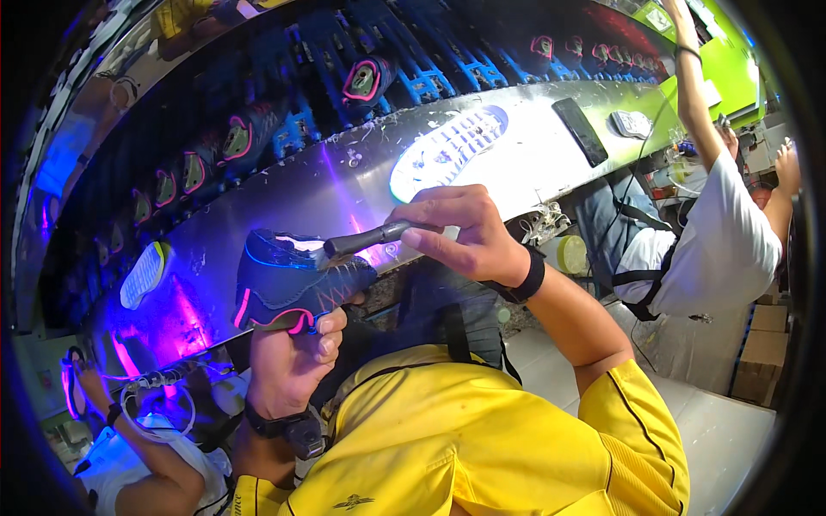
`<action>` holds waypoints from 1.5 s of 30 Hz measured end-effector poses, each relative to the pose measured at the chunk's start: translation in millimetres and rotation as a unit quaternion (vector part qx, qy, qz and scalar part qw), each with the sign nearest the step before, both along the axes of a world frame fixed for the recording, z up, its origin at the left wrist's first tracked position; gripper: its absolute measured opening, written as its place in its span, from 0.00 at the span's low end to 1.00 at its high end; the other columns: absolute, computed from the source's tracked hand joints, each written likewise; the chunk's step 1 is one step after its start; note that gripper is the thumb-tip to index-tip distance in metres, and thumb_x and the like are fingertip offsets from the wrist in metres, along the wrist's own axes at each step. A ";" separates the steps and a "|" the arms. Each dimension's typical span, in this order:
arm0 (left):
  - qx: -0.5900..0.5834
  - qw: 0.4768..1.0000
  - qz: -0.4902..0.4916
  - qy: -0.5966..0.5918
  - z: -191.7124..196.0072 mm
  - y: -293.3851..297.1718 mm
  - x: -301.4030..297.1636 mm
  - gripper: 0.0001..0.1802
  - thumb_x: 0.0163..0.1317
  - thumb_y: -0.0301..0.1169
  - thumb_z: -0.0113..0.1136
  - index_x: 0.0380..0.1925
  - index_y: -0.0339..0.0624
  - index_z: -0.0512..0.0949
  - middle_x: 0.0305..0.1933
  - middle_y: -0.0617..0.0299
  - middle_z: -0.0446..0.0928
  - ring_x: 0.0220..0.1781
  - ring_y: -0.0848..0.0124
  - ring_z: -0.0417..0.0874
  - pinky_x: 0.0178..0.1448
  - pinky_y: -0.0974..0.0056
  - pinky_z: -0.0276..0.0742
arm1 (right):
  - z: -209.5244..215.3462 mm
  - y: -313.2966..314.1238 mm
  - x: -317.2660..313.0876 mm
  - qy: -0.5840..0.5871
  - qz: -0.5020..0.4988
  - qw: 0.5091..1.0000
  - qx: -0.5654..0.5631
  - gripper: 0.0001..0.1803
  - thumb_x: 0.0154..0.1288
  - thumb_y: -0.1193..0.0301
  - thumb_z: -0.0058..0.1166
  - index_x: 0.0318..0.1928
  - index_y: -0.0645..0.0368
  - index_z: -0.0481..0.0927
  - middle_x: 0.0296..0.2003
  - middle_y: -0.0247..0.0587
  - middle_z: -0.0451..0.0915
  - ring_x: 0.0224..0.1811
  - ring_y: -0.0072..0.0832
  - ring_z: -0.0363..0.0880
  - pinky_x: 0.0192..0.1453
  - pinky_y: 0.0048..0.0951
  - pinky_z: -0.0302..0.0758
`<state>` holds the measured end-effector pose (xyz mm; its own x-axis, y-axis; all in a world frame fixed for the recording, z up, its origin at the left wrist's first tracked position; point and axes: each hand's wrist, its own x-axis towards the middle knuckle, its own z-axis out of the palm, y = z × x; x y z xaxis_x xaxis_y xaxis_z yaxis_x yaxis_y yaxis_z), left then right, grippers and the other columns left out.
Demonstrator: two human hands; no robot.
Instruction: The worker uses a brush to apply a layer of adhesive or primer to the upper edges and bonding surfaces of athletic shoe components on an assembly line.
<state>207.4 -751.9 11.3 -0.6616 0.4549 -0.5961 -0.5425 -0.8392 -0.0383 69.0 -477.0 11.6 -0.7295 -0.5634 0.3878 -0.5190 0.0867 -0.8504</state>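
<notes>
My left hand [297, 357] grips a dark shoe upper [280, 288] from below, near its pink-trimmed collar. The upper is turned bottom up, and a pale patch shows on its underside. In my right hand [460, 228] is a dark-handled brush [370, 239]. Its bristle end meets the rim of the upper's underside; whether the bristles press on it or hover just over it, I cannot tell. Beyond my right hand, a white shoe sole [452, 150] lies on the metal bench [284, 185].
Dark shoes with pink collars [366, 82] sit on blue racks along the far side. Another sole [144, 275] lies at the left, a black flat slab [581, 132] at the right. Co-workers stand on both sides: one in a white shirt [723, 249], another at lower left [155, 464].
</notes>
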 end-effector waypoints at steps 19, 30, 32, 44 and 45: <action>-0.165 0.964 0.024 0.208 -34.9 -8.7 -61.2 0.24 0.81 0.34 0.52 0.71 0.33 0.74 0.62 0.51 0.84 0.61 0.61 0.88 0.71 0.54 0.81 | 0.6 8.8 29.3 -0.071 -0.135 0.986 0.071 0.12 0.73 0.68 0.65 0.44 0.65 0.90 0.27 0.47 0.83 0.26 0.35 0.80 0.31 0.35 0.73; -0.860 0.342 -0.060 0.374 -45.8 -14.9 -318.3 0.42 0.45 0.36 0.87 0.65 0.53 0.82 0.61 0.47 0.85 0.62 0.50 0.87 0.65 0.52 0.83 | -1.9 29.3 18.8 -0.235 -0.273 0.931 -0.061 0.10 0.77 0.73 0.63 0.48 0.69 0.89 0.29 0.34 0.85 0.31 0.17 0.78 0.35 0.22 0.70; -0.883 0.283 -0.111 0.357 -59.4 -14.7 -332.4 0.38 0.47 0.36 0.85 0.63 0.54 0.85 0.61 0.51 0.86 0.62 0.48 0.86 0.66 0.51 0.83 | -7.5 29.3 18.5 -0.243 -0.278 0.928 -0.052 0.11 0.76 0.73 0.63 0.50 0.70 0.89 0.29 0.34 0.85 0.30 0.17 0.79 0.35 0.22 0.71; -0.948 0.154 -0.175 0.216 -40.7 -137.4 -292.4 0.31 0.54 0.35 0.72 0.62 0.49 0.85 0.60 0.46 0.85 0.64 0.44 0.84 0.67 0.45 0.81 | -4.6 26.6 25.9 -0.264 -0.274 0.921 -0.078 0.13 0.79 0.71 0.59 0.52 0.70 0.88 0.30 0.30 0.84 0.27 0.11 0.70 0.32 0.19 0.62; -0.945 0.156 -0.203 0.205 -39.5 -160.4 -280.9 0.33 0.52 0.36 0.75 0.62 0.48 0.85 0.60 0.46 0.85 0.63 0.45 0.85 0.66 0.46 0.82 | -4.4 22.9 26.4 -0.264 -0.263 0.924 -0.081 0.13 0.79 0.71 0.59 0.52 0.70 0.88 0.30 0.30 0.84 0.27 0.11 0.70 0.32 0.19 0.62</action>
<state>-73.6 -912.2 -28.2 -0.9655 -0.2226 0.1353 -0.1974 0.9641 0.1776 95.3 -454.1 7.3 -0.9978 -0.0424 -0.0517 0.0492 0.0579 -0.9971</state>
